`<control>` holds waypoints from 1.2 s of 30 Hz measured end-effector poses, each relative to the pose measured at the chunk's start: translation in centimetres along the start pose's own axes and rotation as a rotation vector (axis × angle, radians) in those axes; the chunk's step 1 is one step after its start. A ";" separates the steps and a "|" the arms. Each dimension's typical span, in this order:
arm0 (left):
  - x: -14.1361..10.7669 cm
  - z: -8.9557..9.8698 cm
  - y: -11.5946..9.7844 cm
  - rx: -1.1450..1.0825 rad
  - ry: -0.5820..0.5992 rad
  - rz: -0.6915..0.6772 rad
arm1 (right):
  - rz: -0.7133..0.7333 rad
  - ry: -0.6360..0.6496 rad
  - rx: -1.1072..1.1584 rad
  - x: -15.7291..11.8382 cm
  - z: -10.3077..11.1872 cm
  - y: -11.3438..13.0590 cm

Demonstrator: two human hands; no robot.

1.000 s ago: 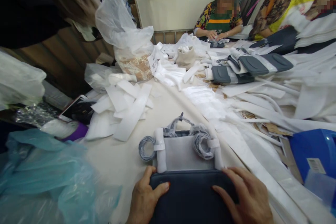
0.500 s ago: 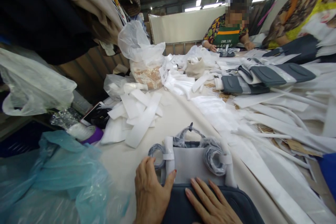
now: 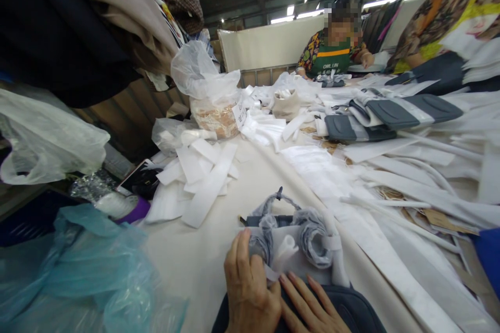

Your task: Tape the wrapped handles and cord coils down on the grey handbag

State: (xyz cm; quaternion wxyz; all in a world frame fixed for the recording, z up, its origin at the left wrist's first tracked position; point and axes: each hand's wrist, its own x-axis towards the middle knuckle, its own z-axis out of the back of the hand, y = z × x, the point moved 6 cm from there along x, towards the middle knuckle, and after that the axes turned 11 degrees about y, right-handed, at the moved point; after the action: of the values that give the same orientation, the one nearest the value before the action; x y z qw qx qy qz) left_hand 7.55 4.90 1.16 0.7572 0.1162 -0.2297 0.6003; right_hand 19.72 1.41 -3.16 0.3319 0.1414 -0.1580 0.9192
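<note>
A dark grey padded bag (image 3: 351, 312) lies at the near edge of the white table (image 3: 203, 255), with a pale grey foam sheet (image 3: 308, 265) over its far part. Two coiled grey straps sit on the sheet. My left hand (image 3: 250, 291) grips the left coiled strap (image 3: 260, 242) and a white foam strip (image 3: 283, 255) folded beside it. My right hand (image 3: 312, 307) rests flat on the bag with fingers spread, just below the sheet. The right coiled strap (image 3: 312, 237) lies untouched.
White foam strips (image 3: 203, 177) pile at centre left, long ones (image 3: 410, 192) on the right. A blue-green plastic bag (image 3: 78, 270) fills the near left. Clear bags (image 3: 211, 93), grey padded parts (image 3: 390, 114) and two seated people (image 3: 332, 47) are at the far end.
My left hand moved up from the bag's edge onto the left coiled strap and closed on it, folding the white strip. My right hand slid left on the bag. The view tilted up.
</note>
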 end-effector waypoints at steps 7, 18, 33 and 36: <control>1.2 0.2 2.0 -0.542 0.242 0.075 | -0.014 0.001 0.010 -0.1 0.9 -0.2; 1.4 -4.5 4.3 -1.902 0.712 0.735 | -0.022 0.012 0.013 -0.1 1.0 -0.2; 0.7 -4.4 7.4 -0.609 0.419 0.326 | -0.046 0.012 0.065 0.5 1.6 -0.4; 0.6 -2.1 5.7 -0.118 0.174 0.142 | -0.046 0.028 0.064 0.4 1.8 -0.5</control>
State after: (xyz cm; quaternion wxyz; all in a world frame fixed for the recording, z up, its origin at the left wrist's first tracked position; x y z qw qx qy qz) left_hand 2.59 7.81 -0.98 0.7355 0.0023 -0.2055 0.6456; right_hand 20.02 1.34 -1.22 0.3506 0.1429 -0.1207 0.9177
